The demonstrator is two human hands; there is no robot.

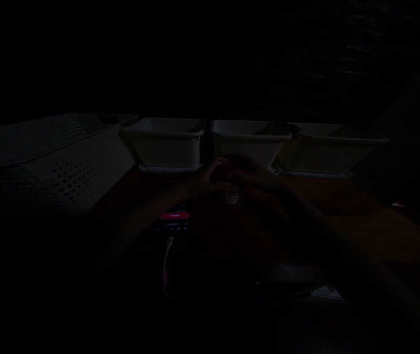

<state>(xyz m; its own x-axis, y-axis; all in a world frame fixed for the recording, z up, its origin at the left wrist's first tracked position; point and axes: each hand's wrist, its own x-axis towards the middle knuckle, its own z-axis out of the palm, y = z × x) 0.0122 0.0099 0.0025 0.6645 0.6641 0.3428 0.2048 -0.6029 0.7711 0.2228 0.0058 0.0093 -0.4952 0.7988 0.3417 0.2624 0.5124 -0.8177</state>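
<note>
The scene is very dark. Above the wooden table, my left hand (210, 181) and my right hand (256, 176) meet around a small red-topped container (232, 195). Its lower part is pale and carries lines that look like print; its exact kind is too dark to make out. Fingers of both hands curl about the reddish upper part from either side and hide much of it. Below my left forearm lies a phone (175, 216) with a lit screen and a red bar, and a white cable (167, 250) runs from its near end.
Along the back of the table (328, 196) stand a left white bin (169, 147), a middle white bin (250, 142) and a right white bin (320, 155). A large perforated basket (110, 162) takes up the left side. Some pale flat item (327, 293) shows near the front.
</note>
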